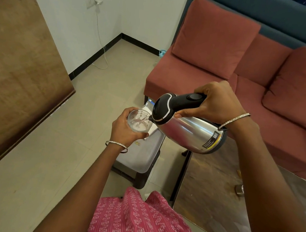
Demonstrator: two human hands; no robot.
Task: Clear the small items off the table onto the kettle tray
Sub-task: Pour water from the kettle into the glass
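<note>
Clasping the glass (138,121) is the left grip (124,130); the right grip (218,103) clamps the tilted kettle (189,132).

Your kettle (189,134) is shiny silver steel with a black lid and handle; the glass (138,122) is clear. Your garment (139,220) is pink with small white marks. The sofa (210,37) cushions are brick red against a blue-grey back.

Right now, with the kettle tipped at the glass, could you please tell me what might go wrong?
1. The kettle has its spout at the rim of the glass, which the left hand holds in mid-air; a wobble could spill liquid onto that hand or the tray below.
2. The right hand alone carries the tilted kettle by its handle; a slack grip could drop it.
</note>
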